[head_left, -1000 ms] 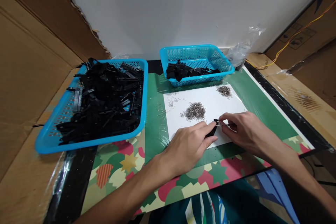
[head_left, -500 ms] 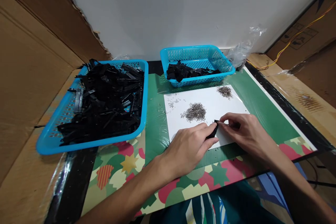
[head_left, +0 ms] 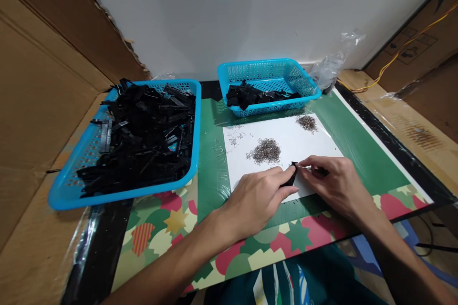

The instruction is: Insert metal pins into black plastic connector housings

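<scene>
Over the near part of the white sheet [head_left: 286, 128], my left hand [head_left: 259, 195] is closed on a small black plastic part [head_left: 291, 177] and steadies it between thumb and fingers. My right hand [head_left: 332, 176] pinches a thin metal tool [head_left: 304, 167] whose tip meets the upper end of the black part. Fingers cover most of the tool, and its far end is hidden in the palm. Just beyond my left hand lies a pile of tiny bent wire pieces [head_left: 266, 151], perhaps springs. A smaller pile [head_left: 307, 123] sits at the sheet's far right corner.
A large blue basket [head_left: 196, 143] heaped with black plastic parts stands at the left. Behind the sheet is another blue basket [head_left: 272, 108] with fewer parts. A clear plastic bag [head_left: 329, 69] stands at the back right. Cardboard [head_left: 46, 57] walls the left side.
My right hand has shifted very slightly at the black part, and less of the metal tool shows. The left hand keeps its hold. The view has moved a little.
</scene>
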A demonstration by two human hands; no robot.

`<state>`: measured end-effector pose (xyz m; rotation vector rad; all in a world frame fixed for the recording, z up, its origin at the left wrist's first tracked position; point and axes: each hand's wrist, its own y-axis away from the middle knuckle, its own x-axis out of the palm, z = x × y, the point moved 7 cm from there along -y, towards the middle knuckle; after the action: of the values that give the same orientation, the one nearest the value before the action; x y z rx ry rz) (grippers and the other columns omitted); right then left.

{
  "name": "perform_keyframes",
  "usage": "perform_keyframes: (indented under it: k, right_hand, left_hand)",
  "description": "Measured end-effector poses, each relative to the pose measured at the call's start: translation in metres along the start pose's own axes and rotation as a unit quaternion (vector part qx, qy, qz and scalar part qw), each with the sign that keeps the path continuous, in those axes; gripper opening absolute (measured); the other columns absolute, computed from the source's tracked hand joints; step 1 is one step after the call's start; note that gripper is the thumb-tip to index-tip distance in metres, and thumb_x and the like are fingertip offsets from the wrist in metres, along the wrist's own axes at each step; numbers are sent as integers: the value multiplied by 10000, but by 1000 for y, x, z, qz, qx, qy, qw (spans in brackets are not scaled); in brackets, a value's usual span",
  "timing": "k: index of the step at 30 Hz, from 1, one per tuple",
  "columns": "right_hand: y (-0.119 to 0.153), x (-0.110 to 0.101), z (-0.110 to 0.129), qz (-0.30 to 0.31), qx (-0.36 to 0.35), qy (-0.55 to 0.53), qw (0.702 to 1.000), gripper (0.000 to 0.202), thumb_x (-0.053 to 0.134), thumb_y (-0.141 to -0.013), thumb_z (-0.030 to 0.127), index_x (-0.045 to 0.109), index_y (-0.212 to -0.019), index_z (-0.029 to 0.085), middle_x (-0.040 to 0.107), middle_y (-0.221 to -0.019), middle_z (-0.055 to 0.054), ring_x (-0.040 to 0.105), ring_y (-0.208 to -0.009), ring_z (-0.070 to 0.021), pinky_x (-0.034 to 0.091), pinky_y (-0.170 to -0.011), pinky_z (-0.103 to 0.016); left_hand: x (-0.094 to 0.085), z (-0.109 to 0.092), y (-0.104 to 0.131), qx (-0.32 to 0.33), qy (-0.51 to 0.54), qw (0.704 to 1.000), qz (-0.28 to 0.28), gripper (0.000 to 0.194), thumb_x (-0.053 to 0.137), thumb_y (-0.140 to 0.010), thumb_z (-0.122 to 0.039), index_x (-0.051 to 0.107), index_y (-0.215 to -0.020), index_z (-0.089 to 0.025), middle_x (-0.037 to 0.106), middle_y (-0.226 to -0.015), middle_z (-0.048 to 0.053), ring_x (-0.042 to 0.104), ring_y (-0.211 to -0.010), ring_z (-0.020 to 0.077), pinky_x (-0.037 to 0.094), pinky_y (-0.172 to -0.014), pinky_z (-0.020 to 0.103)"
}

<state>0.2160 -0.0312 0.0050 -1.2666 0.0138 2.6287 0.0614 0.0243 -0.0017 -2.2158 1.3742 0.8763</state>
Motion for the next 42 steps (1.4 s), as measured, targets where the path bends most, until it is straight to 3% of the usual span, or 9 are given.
perform_keyframes:
  k: [6, 13, 17, 22, 25, 28, 32, 38, 42]
  right_hand:
    - [-1, 2, 1, 62, -4, 22, 998, 213, 576, -987, 262, 768, -941, 182, 589, -588, 25, 479, -506, -123, 370, -529, -261]
    - [0, -2, -7, 77, 11, 14, 997, 258, 536, -1043, 305, 772, -1052, 201, 749, -774, -30, 644, -623, -166, 441, -594, -279]
    - [0, -18, -13, -8, 19, 3, 1000, 393, 439, -1111, 413, 770, -1054, 209, 770, -916, -72, 714, -797, -210, 479, -685, -310]
    - [-7, -35, -5, -88, -35, 3, 996, 455, 421, -1111, 504, 790, -1053, 244, 685, -1083, -93, 670, -1025, -243, 495, -887, -365]
    - [-13, -34, -10, -92, -8, -51, 994, 475, 453, -1096, 544, 789, -987, 228, 677, -889, -68, 652, -817, -203, 490, -752, -336]
    - [-18, -19, -20, -43, 36, -182, 982, 488, 520, -1066, 575, 756, -872, 195, 663, -688, -38, 616, -624, -169, 481, -632, -310]
    - [-18, -4, -27, -4, 58, -283, 957, 402, 692, -983, 531, 725, -794, 177, 713, -727, -53, 660, -617, -167, 525, -625, -296]
    - [-11, -4, -31, -36, 57, -270, 961, 241, 706, -992, 428, 671, -910, 205, 701, -700, -11, 653, -610, -153, 521, -610, -271]
    - [-8, -4, -25, -29, 35, -172, 984, 221, 610, -1051, 399, 648, -933, 217, 684, -714, 2, 623, -614, -137, 479, -598, -261]
  left_hand:
    - [0, -1, 0, 4, 2, 1000, 1, 339, 505, -1103, -346, 629, -1399, -235, 716, -1015, 25, 702, -909, 212, 507, -753, 311]
    - [-2, 0, 0, -2, 15, 1000, -9, 327, 504, -1104, -355, 638, -1381, -246, 711, -995, 21, 694, -894, 207, 488, -740, 303]
    - [-1, 2, 0, -3, 25, 1000, -14, 318, 516, -1098, -365, 663, -1355, -248, 710, -969, 16, 688, -859, 203, 480, -726, 304]
    - [-1, 4, 0, -2, 42, 999, -23, 349, 520, -1097, -378, 653, -1394, -250, 722, -994, 20, 697, -880, 202, 489, -738, 306]
    - [-1, 4, 0, -5, 40, 999, -19, 347, 516, -1098, -370, 654, -1395, -253, 723, -1002, 23, 695, -878, 203, 492, -744, 307]
    - [-1, 3, 0, -5, 35, 999, -19, 341, 532, -1092, -361, 655, -1391, -252, 720, -993, 22, 693, -875, 205, 487, -741, 304]
    - [-2, 2, -1, -4, 31, 999, -12, 331, 532, -1092, -349, 660, -1378, -242, 702, -949, 17, 675, -842, 199, 476, -723, 298]
    - [-1, 1, -1, -6, 30, 999, -9, 314, 527, -1094, -347, 666, -1354, -239, 699, -955, 17, 668, -837, 196, 476, -728, 303]
    - [0, 2, -1, -6, 30, 1000, -6, 312, 530, -1093, -343, 663, -1358, -247, 708, -965, 17, 668, -841, 195, 480, -733, 302]
